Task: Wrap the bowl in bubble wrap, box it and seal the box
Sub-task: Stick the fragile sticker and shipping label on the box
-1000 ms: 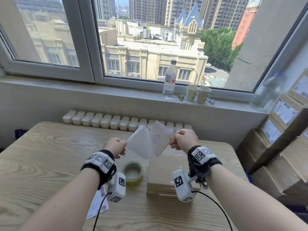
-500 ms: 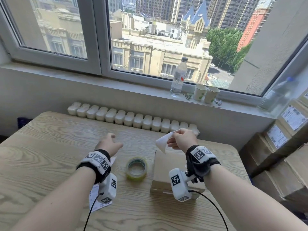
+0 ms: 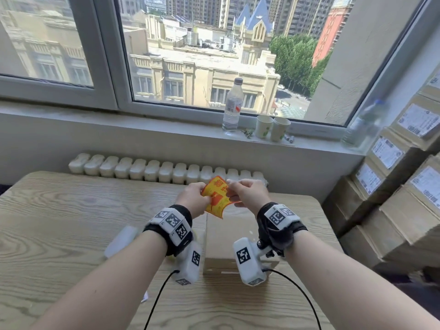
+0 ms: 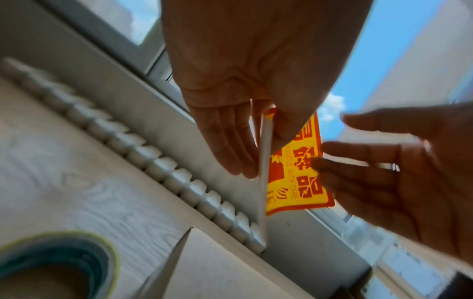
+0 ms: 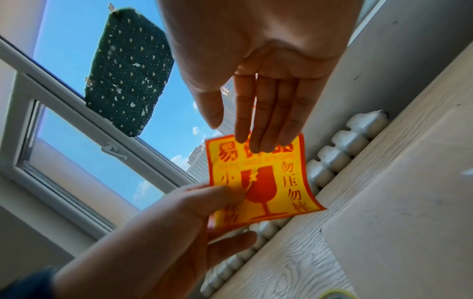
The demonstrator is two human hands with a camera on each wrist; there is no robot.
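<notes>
Closed cardboard box [image 3: 228,236] on table; yellow-red sticker [image 3: 217,197] above.

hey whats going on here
A person is holding a yellow and red fragile sticker in the air with both hands, left hand and right hand pinching opposite edges. It hangs above a closed cardboard box on the wooden table. A tape roll lies beside the box.

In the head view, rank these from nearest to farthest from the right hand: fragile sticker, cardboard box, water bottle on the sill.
1. Fragile sticker: held by the right hand and left hand.
2. Cardboard box: on the table, just below the hands.
3. Water bottle: far back on the windowsill.
</notes>
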